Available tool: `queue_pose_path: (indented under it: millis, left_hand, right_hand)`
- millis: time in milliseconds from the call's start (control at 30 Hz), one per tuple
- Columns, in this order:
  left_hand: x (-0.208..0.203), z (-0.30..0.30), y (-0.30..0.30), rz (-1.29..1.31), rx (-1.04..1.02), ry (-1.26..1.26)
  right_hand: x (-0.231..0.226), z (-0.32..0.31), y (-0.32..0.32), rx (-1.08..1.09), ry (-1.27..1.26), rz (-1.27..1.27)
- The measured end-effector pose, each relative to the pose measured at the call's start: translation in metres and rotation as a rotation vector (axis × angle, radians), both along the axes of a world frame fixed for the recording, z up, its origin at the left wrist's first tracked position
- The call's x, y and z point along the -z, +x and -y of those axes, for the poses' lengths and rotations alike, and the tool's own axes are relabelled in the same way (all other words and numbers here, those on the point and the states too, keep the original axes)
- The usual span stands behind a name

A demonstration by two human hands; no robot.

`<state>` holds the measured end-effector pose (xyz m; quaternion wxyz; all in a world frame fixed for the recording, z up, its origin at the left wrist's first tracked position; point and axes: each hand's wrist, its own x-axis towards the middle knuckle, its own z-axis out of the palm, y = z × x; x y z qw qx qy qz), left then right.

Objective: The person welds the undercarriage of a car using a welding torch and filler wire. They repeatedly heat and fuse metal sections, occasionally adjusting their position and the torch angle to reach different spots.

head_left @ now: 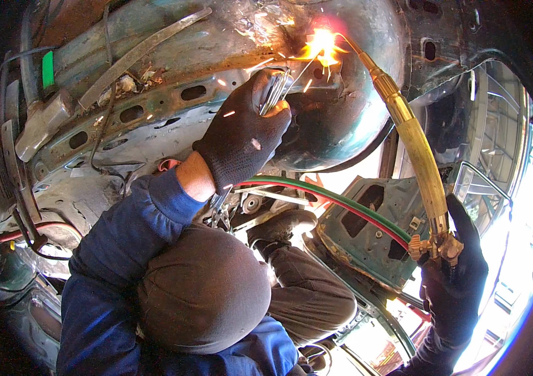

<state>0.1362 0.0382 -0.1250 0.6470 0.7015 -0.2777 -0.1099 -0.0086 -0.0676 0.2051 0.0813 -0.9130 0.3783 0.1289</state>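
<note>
brass-coloured metal makes most of the torch (426,163), whose thin bent neck ends at the bright flame (321,47), close to the rounded metal shell (363,119). the right hand (457,266), in a dark glove, is wrapped around the rear end of this torch, beside the valves (432,245); probably it is held so far back in order that the long body keeps the fingers away from the heat. how firmly they press, i cannot tell, because the glove is dark. the left hand (244,128), also gloved, is folded around a bundle of thin metal rods (272,93), and one of them points up to the flame. i suppose its length serves the same purpose. green and red hoses (341,202) run to the valves from behind the left wrist, well apart from the flame, which seems sensible with these flying sparks (221,82). further left, a hammer (47,122) is beside the rail with oval holes (175,100), perhaps for easy reach.
</note>
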Motion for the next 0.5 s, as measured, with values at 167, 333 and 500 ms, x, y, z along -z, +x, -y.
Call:
queue_pose_path:
  millis: [167,333,500]
  left_hand:
    - [-0.005,0.002,0.002,-0.272,0.017,-0.125]
    - [0.002,0.005,-0.002,-0.235,0.003,-0.150]
    - [0.010,0.001,-0.003,-0.011,-0.006,-0.065]
  right_hand:
    - [0.001,0.008,-0.004,-0.011,0.085,0.036]
    - [-0.001,0.007,-0.006,-0.096,-0.019,-0.032]
    - [-0.001,-0.002,0.003,0.044,0.064,0.018]
